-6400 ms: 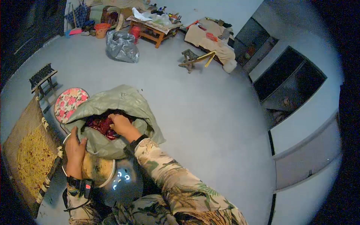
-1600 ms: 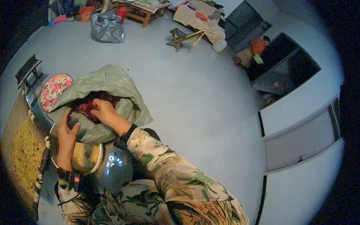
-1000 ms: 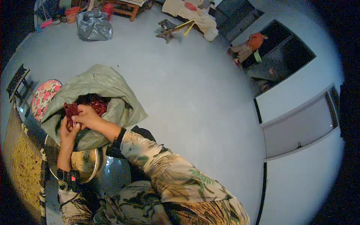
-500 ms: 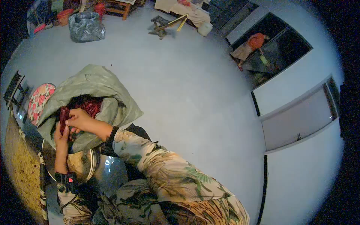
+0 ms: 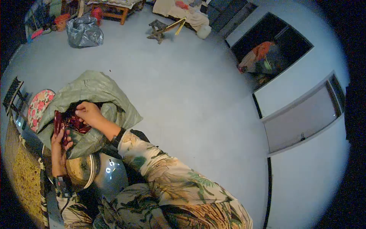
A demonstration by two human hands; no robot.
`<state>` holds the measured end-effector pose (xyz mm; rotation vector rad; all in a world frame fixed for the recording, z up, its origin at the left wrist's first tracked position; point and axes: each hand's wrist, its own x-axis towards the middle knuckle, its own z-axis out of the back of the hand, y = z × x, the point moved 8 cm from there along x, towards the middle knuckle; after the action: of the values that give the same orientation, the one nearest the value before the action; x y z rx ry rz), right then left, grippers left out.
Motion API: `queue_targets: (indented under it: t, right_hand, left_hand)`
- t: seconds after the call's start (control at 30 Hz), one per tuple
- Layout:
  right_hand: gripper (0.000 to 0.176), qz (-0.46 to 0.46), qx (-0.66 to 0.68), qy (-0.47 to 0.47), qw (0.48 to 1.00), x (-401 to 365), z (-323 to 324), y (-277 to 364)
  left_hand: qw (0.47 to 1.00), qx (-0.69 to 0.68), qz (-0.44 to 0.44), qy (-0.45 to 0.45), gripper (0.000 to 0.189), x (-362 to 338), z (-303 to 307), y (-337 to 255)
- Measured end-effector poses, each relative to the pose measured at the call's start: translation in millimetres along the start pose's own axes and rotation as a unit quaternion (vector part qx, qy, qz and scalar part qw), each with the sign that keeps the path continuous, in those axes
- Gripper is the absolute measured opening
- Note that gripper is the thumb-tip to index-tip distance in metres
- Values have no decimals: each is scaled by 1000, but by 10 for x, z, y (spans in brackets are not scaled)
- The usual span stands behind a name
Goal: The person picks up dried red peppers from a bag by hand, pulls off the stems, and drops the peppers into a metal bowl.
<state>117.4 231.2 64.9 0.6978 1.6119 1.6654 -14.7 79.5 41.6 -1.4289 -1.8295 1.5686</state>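
A small bunch of dried red chillies (image 5: 58, 121) sits at the mouth of the sack, at the left of the frame. The left hand (image 5: 60, 139) is closed around the bunch from below. The right hand (image 5: 88, 113) reaches in from the right, its fingertips drawn together in a pinch on the upper end of the same bunch.

Just behind the two hands more dark red pods show inside the grey-green woven sack (image 5: 95, 87), which lies slumped and open on the floor (image 5: 183, 99). Judging by its bulk, plenty is left in it.

Below the hands, against the person's lap, a steel bowl (image 5: 92, 172) holds a shallow yellowish layer; what it is made of cannot be told. At the lower left edge a woven mat (image 5: 23, 179) is spread with similar yellow material, so some amount appears to be through already.

A round floral-patterned cushion (image 5: 38, 108) lies just left of the sack. Well apart, in the upper left of the frame, stands a crumpled grey plastic bag (image 5: 84, 33), and near the top centre a small wooden stool (image 5: 158, 30).
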Motion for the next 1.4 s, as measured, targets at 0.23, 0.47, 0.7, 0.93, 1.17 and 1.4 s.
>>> queue_targets:
  t: [0.23,0.47,0.7,0.93,1.17,1.4]
  right_hand:
    - [30,0,125,-6,992,-317,513,167]
    - [45,-1,36,-196,980,-1055,2589,143]
    - [57,31,-46,-520,852,-2586,5268,910]
    - [72,38,75,-533,842,-3623,6663,1686]
    - [84,50,-60,-630,773,-4020,6634,1947]
    - [77,36,-62,-649,758,-3975,6731,1749]
  left_hand:
    - [996,-90,14,9,50,-87,-94,-80]
    - [996,-73,13,46,44,130,104,112]
    - [999,-17,4,48,36,71,111,175]
    - [998,-19,16,49,41,114,208,265]
    - [998,9,14,58,42,144,237,277]
    - [999,1,9,50,41,137,298,278]
